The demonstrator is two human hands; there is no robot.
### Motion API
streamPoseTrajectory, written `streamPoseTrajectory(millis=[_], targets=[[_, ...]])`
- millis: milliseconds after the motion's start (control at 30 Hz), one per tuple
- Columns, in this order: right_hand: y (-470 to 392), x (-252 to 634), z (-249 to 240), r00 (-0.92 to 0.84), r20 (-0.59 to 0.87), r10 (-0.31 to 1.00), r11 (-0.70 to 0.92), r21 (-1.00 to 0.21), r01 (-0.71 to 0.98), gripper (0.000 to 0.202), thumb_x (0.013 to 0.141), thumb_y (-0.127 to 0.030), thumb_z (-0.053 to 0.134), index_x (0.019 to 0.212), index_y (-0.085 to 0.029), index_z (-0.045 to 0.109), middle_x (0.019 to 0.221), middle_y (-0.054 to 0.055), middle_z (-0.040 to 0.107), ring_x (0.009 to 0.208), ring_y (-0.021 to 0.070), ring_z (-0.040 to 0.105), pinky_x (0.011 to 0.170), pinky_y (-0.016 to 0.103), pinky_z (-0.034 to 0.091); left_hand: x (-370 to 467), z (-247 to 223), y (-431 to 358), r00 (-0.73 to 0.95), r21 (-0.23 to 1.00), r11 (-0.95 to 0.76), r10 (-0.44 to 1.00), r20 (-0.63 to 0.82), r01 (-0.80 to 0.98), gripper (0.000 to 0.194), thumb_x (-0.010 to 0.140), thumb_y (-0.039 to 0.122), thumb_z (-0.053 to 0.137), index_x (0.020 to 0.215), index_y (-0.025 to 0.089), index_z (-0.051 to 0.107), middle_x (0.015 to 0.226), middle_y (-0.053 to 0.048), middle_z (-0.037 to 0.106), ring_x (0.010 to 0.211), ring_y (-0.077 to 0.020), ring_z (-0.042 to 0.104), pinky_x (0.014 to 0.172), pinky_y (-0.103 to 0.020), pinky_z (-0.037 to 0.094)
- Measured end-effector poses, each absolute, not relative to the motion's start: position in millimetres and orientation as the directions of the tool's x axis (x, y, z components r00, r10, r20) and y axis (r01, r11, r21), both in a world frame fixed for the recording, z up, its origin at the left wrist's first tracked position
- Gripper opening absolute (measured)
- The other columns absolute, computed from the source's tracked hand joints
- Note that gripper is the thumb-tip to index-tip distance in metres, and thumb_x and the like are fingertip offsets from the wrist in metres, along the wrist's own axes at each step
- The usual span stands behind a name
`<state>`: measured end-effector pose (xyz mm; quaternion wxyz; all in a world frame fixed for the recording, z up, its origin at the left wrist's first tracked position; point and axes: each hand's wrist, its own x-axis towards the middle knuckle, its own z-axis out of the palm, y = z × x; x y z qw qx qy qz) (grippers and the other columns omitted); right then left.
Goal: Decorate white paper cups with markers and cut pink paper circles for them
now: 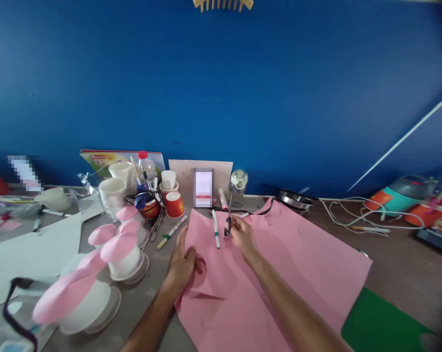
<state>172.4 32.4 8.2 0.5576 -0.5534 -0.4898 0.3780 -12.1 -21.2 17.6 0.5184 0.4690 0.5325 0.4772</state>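
Observation:
A large pink sheet of paper (297, 264) covers the middle of the table, its left part cut and curling. My left hand (182, 266) is at that left edge, fingers curled over the paper and index finger stretched forward. In my right hand (242, 237), above the sheet, is a pair of scissors (227, 225) with dark handles and the blades pointing away from me. Just left of the scissors, a white marker (216, 230) with a teal band lies on the paper. Another white marker (172, 232) rests on the table beyond my left hand.
Paper cups topped with pink paper discs (120, 247) stand at left. Behind are a red cup (174, 204), white cups (113, 193), a bottle (146, 166), a propped phone (203, 188), a glue stick (222, 199) and a jar (238, 186). White cables (338, 220) and green paper (382, 322) lie right.

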Motion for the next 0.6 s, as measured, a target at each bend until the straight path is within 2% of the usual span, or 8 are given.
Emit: streamPoseTrajectory(millis=[100,200,300,433,500,600], targets=[[30.1,176.6,19.2,0.167,0.064,0.984,0.054,-0.997,0.059,0.023,0.072,-0.037,0.055,0.079,-0.017,0.066,0.07,0.003,0.066,0.059,0.0141,0.054,0.052,0.024,0.038,-13.2,18.9,-19.9,-0.033,0.995,0.096,0.995,-0.096,-0.023,0.062,0.075,0.031,0.047,0.133,0.012,0.042,0.036,0.009,0.051,0.031,-0.0155,0.05,0.041,-0.025,0.041],[22.4,180.2,23.4,0.108,0.024,0.994,0.02,-0.999,0.035,0.023,0.073,-0.039,0.055,0.075,-0.018,0.064,0.071,0.004,0.067,0.057,0.0131,0.055,0.049,0.022,0.036,-15.4,22.1,-18.2,-0.002,0.995,0.1,0.995,-0.1,0.007,0.06,0.073,0.034,0.048,0.128,0.009,0.046,0.035,0.008,0.05,0.035,-0.0159,0.052,0.044,-0.024,0.042],[12.3,183.1,17.6,0.109,0.03,0.994,0.025,-0.998,0.05,0.019,0.072,-0.035,0.056,0.075,-0.018,0.063,0.068,0.002,0.065,0.056,0.0125,0.053,0.05,0.022,0.037,-16.9,27.8,-18.5,-0.015,0.992,0.108,0.994,-0.108,0.058,0.048,0.069,0.035,0.056,0.111,0.013,0.06,0.049,0.003,0.06,0.048,-0.017,0.059,0.05,-0.025,0.046],[1.2,189.0,0.7,0.177,0.078,0.981,0.058,-0.992,0.116,0.022,0.067,-0.026,0.059,0.086,-0.018,0.066,0.066,-0.001,0.062,0.059,0.0137,0.054,0.055,0.024,0.041,-18.6,39.9,-21.8,-0.039,0.983,0.086,0.996,-0.08,0.163,0.026,0.063,0.037,0.064,0.08,0.019,0.071,0.077,-0.005,0.07,0.073,-0.0211,0.063,0.057,-0.025,0.047],[-2.3,193.5,-8.1,0.202,0.099,0.974,0.07,-0.986,0.149,0.028,0.064,-0.023,0.06,0.09,-0.018,0.068,0.07,0.0,0.064,0.064,0.0156,0.056,0.061,0.027,0.045,-19.5,45.1,-23.3,0.032,0.979,0.082,0.995,-0.089,0.187,0.025,0.063,0.039,0.065,0.077,0.019,0.072,0.077,-0.006,0.07,0.076,-0.0224,0.061,0.058,-0.026,0.045],[-3.4,202.7,-19.5,0.225,0.123,0.967,0.084,-0.981,0.175,0.031,0.061,-0.021,0.061,0.091,-0.018,0.069,0.076,0.002,0.066,0.07,0.0176,0.058,0.068,0.03,0.046,-20.1,47.1,-23.7,0.143,0.976,0.087,0.983,-0.117,0.202,0.023,0.064,0.04,0.064,0.07,0.018,0.072,0.069,-0.004,0.068,0.067,-0.0196,0.056,0.055,-0.025,0.041]])
